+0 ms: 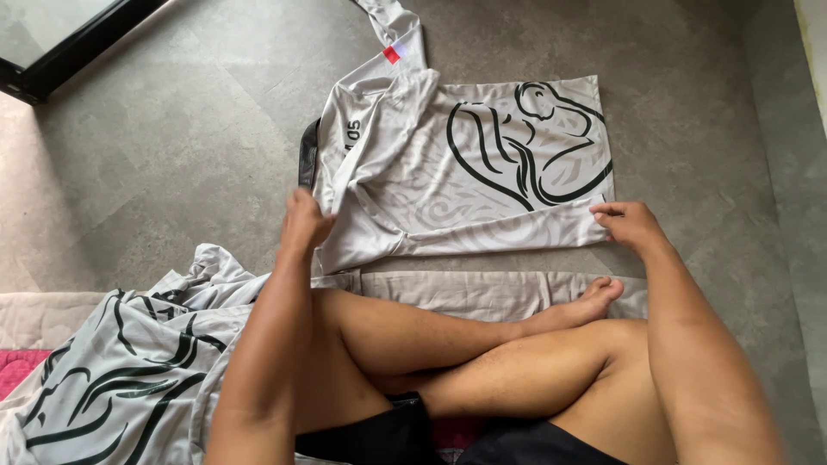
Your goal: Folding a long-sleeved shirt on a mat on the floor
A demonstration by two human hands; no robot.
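Note:
A white shirt (465, 164) with a black line drawing lies spread on the grey floor in front of me, one sleeve stretched toward the top. My left hand (303, 222) pinches the shirt's near left edge, where the fabric is folded over. My right hand (627, 224) grips the shirt's near right corner against the floor. My crossed bare legs (482, 344) lie just below the shirt.
A second white garment (129, 362) with black lines lies crumpled at my left. A beige mat (482, 291) runs under my legs, with a pink cloth (21, 366) at the far left. A dark-framed glass door (60, 39) stands at the top left.

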